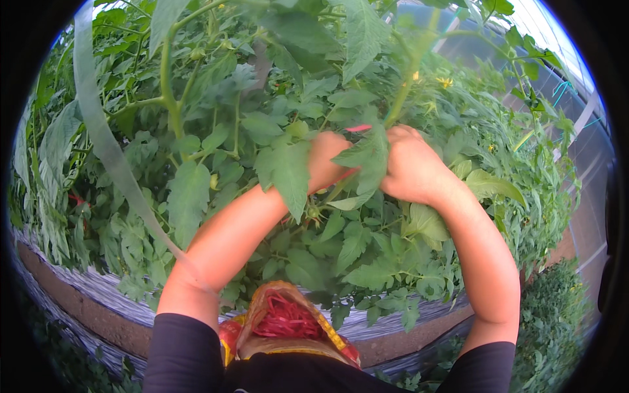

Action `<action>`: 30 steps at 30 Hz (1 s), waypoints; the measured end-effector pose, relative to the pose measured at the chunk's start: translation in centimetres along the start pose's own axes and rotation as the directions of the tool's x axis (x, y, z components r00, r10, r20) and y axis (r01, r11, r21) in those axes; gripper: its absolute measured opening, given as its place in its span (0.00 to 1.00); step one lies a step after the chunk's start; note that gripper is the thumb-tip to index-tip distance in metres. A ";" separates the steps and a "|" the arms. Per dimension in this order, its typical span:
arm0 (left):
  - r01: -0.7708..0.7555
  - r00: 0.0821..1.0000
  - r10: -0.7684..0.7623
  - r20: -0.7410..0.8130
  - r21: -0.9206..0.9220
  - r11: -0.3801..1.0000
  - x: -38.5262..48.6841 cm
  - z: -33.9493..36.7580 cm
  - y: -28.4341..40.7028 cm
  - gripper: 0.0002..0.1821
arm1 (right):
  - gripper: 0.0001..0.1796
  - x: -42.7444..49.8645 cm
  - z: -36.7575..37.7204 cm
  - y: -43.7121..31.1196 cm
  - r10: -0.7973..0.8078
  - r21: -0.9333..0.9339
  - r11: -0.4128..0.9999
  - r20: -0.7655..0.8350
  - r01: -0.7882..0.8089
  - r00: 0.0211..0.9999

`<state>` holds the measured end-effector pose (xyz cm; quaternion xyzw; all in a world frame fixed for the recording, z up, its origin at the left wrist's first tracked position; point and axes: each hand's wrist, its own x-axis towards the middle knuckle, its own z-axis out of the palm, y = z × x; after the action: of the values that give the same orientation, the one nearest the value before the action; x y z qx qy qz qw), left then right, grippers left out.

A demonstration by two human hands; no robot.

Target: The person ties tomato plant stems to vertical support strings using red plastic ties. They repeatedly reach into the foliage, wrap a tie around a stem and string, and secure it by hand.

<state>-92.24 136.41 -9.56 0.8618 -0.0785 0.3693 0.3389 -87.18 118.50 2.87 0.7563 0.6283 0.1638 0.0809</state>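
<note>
My left hand (328, 159) reaches into the tomato plants, partly behind a leaf; its fingers are hidden. A red plastic tie strip (348, 173) shows between the hands, with another short piece of it above. My right hand (410, 162) is curled beside a thick tomato stem (403, 96), knuckles up; its fingertips are out of sight, so what it grips cannot be told. Tomato leaves (371, 159) hang between the two hands. Small green tomatoes (313, 211) sit just below. At my waist an open bag (290, 285) holds a bundle of red strips (287, 317).
A pale translucent band (118, 167) curves down at the left, across my left forearm. Another tomato stem (169, 93) stands left of my hands. Plastic mulch film (113, 290) and bare soil (88, 307) run below the plants. The greenhouse wall (580, 186) is at right.
</note>
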 end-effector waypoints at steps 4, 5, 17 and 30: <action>0.051 0.998 -0.053 -0.043 -0.040 0.998 -0.5 -1.0 0.8 0.12 | 0.22 -0.5 -0.2 -0.8 -0.107 0.036 0.994 0.017 0.107 0.994; 0.054 0.997 -0.065 -0.050 -0.188 0.981 -0.8 -0.9 1.1 0.12 | 0.22 -0.7 -0.2 -1.0 -0.088 0.014 0.996 0.077 0.088 0.993; -0.316 0.931 0.271 -0.245 -0.169 0.934 -2.6 3.7 1.2 0.08 | 0.16 -1.0 -2.2 -3.2 0.210 0.468 0.855 0.079 -0.223 0.974; -0.140 0.988 0.150 -0.030 -0.567 0.812 -2.9 2.2 -2.0 0.11 | 0.11 -1.7 1.2 -0.3 0.318 -0.039 0.947 0.229 -0.318 0.920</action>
<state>-92.23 136.14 -13.69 0.7165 -0.2527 0.3472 0.5498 -87.32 116.99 1.41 0.8621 0.4832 0.0852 0.1265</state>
